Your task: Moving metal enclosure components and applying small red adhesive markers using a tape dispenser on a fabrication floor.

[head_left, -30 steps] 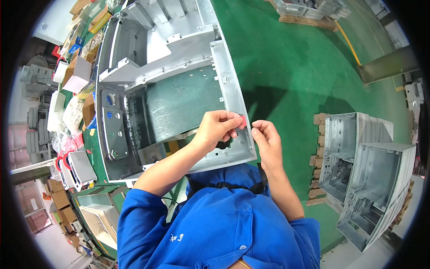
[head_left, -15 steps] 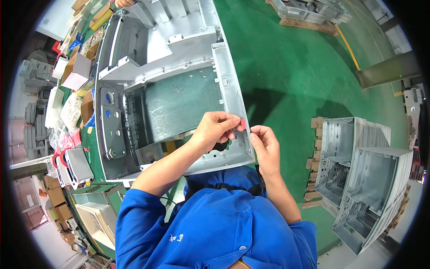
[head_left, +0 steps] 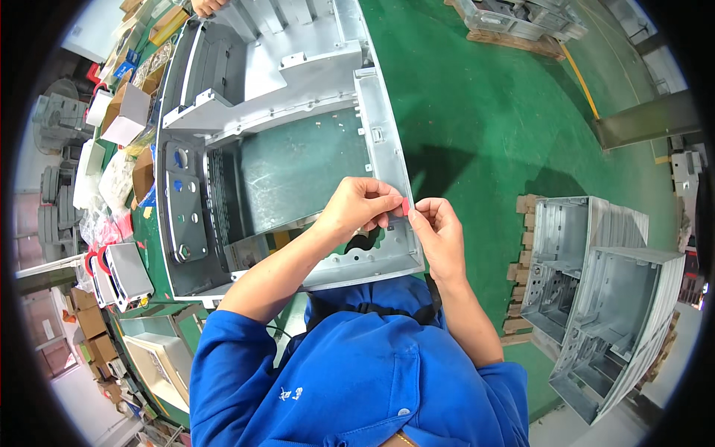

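Observation:
A large grey metal cabinet frame lies in front of me, with an open rectangular bay in its near half. Over its right rim my left hand pinches a small red piece between thumb and fingertips. The piece is too small to tell its kind. From the right, my right hand closes thumb and forefinger on the other side of the same red piece. A dark plate with round holes is fixed inside the cabinet's left side.
Another person's hand rests at the cabinet's far left corner. Nested metal housings stand on wooden pallets to the right. Boxes, bags and white devices with red rings line the left. Metal parts sit on a far pallet.
My right fingers have come in against the red piece, where a small gap showed before. The left hand still holds it and has shifted slightly.

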`<state>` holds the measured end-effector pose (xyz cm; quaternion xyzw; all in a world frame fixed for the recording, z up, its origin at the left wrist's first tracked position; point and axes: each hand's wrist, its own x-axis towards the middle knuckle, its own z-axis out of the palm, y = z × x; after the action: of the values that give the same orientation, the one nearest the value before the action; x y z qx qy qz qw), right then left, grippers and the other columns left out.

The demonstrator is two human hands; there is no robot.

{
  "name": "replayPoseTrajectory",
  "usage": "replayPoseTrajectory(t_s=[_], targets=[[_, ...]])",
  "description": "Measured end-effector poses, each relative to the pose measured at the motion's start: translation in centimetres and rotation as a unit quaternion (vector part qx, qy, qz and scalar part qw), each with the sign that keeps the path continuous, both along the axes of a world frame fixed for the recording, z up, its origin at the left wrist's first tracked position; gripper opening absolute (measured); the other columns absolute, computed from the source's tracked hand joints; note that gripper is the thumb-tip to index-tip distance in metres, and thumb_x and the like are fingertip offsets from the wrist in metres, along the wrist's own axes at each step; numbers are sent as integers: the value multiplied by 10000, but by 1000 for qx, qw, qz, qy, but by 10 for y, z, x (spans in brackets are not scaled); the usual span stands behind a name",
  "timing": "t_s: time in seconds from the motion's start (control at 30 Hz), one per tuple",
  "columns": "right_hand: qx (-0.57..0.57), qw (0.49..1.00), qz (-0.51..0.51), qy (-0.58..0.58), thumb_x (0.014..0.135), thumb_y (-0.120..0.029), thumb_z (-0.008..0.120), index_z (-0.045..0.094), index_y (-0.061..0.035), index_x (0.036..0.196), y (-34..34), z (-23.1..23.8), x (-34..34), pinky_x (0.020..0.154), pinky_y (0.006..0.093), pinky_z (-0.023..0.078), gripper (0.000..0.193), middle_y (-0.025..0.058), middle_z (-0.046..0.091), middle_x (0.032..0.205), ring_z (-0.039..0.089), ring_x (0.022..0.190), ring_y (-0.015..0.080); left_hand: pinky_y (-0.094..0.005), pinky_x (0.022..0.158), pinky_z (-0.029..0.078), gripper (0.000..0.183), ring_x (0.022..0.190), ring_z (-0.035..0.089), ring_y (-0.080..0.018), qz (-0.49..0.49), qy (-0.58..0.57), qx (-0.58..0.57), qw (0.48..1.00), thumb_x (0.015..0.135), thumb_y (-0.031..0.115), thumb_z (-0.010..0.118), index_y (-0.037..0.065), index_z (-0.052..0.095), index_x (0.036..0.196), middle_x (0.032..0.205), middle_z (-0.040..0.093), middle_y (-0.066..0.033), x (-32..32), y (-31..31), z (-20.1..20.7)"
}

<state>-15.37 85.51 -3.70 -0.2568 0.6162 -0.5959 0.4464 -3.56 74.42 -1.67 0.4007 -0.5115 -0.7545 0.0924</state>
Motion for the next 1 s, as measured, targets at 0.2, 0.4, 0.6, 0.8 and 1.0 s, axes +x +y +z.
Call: replayPoseTrajectory(t_s=[0.2, 0.4, 0.6, 0.8, 1.0], targets=[[2, 1000, 3, 7, 779, -89, 593, 502, -27, 864, -1, -1, -1, 598, 193, 395, 139, -1, 521, 764, 458, 661, 49, -173, 415, 358, 140, 527, 517, -54, -34, -12, -52, 998, 807, 137, 572, 0, 601, 805, 703, 606, -35, -2, -1, 7], [5, 1000, 7, 9, 778, -103, 598, 503, -25, 869, 0, -2, -2, 599, 192, 394, 153, -3, 514, 764, 458, 660, 50, -181, 419, 393, 134, 562, 564, -76, -39, 10, -81, 996, 818, 111, 550, -15, 590, 794, 701, 603, -45, -1, 0, 4], [7, 1000, 11, 11, 781, -119, 597, 505, -22, 875, 0, -2, -3, 595, 192, 392, 164, -5, 512, 762, 456, 656, 46, -196, 438, 427, 133, 576, 577, -94, -27, 38, -62, 997, 824, 86, 531, -28, 584, 783, 700, 599, -57, -2, 1, 3], [8, 1000, 11, 9, 780, -113, 595, 506, -23, 869, -1, -2, -3, 590, 191, 392, 154, -8, 513, 753, 456, 651, 46, -206, 453, 441, 134, 573, 574, -99, -19, 50, -33, 998, 826, 84, 527, -27, 584, 777, 700, 597, -60, -2, 1, 2], [14, 1000, 8, 9, 778, -107, 596, 508, -23, 862, -1, -3, -3, 590, 190, 391, 147, -10, 513, 751, 453, 649, 43, -214, 460, 444, 131, 561, 569, -106, -15, 59, -18, 998, 824, 81, 527, -27, 583, 774, 699, 597, -64, -2, 1, 0]])
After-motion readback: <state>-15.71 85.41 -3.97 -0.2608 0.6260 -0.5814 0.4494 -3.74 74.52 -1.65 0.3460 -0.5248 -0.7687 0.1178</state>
